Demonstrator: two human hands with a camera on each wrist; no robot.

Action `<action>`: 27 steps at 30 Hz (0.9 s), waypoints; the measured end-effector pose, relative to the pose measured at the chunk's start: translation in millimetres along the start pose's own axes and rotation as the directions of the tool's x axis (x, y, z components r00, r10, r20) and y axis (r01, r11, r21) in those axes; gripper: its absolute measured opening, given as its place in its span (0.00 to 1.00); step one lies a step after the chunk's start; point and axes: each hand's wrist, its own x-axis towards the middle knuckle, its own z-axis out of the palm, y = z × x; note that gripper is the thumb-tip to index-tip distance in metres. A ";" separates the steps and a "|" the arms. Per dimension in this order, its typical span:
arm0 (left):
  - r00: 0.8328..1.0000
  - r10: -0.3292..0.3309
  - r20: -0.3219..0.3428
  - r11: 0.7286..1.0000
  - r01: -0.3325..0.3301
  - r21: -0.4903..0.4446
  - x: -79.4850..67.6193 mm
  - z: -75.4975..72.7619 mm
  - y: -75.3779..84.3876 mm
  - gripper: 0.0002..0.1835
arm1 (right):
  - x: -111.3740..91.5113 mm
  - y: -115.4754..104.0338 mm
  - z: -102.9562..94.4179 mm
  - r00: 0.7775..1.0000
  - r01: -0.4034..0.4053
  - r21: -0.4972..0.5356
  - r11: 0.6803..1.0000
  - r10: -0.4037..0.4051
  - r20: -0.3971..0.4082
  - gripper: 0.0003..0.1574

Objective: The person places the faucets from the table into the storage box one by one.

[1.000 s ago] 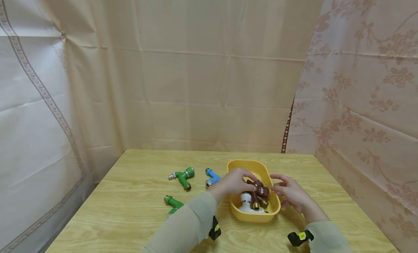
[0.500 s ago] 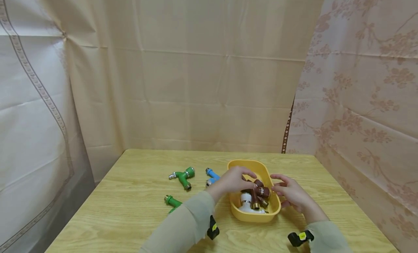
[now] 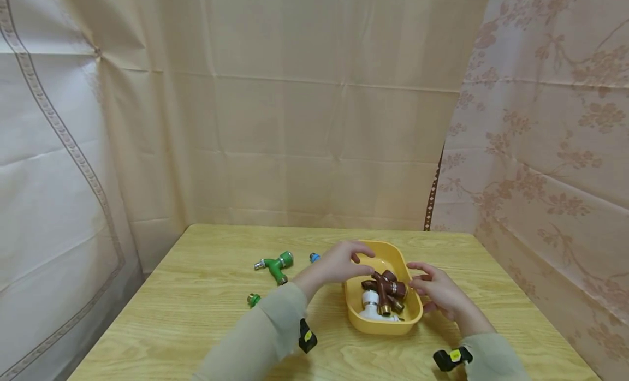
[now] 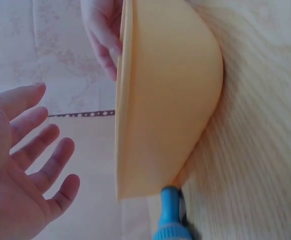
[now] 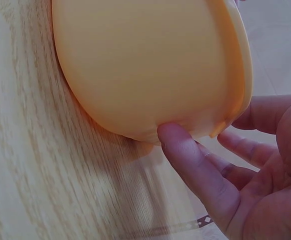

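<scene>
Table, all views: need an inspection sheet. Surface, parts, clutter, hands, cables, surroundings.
Surface: wood-grain table.
Parts: yellow bin holding brown taps and a white tap; left of it, a green tap, a blue piece and a mostly hidden green piece.
Clutter: nothing seen.
Left hand: near bin's left rim, holding nothing.
Right hand: touching bin's right side.
Cables: nothing seen.
Surroundings: hanging fabric behind and at both sides.

Yellow tub [image 3: 380, 328]: far end free, brown taps [image 3: 396, 289] block middle.
</scene>
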 end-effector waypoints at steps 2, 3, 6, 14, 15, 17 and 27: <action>1.000 0.004 0.003 1.000 -0.004 0.007 -3.7 -5.2 -3.2 0.19 | 0.0 -0.1 0.4 1.000 0.003 -0.001 1.000 -0.003 0.002 0.35; 1.000 0.004 0.003 1.000 -0.004 0.006 -5.4 -7.9 -5.2 0.19 | -0.1 -0.2 0.5 1.000 0.003 0.001 1.000 -0.003 0.003 0.35; 1.000 0.004 0.009 1.000 -0.004 0.015 -12.2 -16.6 -9.3 0.20 | -0.7 -0.7 0.0 1.000 0.016 -0.004 1.000 -0.016 0.018 0.36; 0.999 0.016 0.038 0.999 -0.018 0.033 -30.9 -37.6 -19.6 0.23 | 0.6 -0.2 -0.6 1.000 0.001 -0.011 1.000 -0.001 0.003 0.36; 0.999 0.018 0.037 0.999 -0.020 0.032 -32.4 -39.4 -21.5 0.23 | 0.9 0.1 -0.6 1.000 -0.003 -0.008 1.000 0.003 -0.003 0.36; 0.999 0.016 0.034 0.999 -0.017 0.034 -36.8 -43.8 -24.1 0.24 | 1.1 0.7 -0.8 1.000 0.000 -0.010 1.000 0.000 -0.002 0.36; 0.999 0.036 0.007 0.997 -0.036 0.063 -58.6 -63.4 -33.1 0.25 | 2.9 3.0 -1.8 1.000 -0.011 -0.013 1.000 0.011 -0.001 0.35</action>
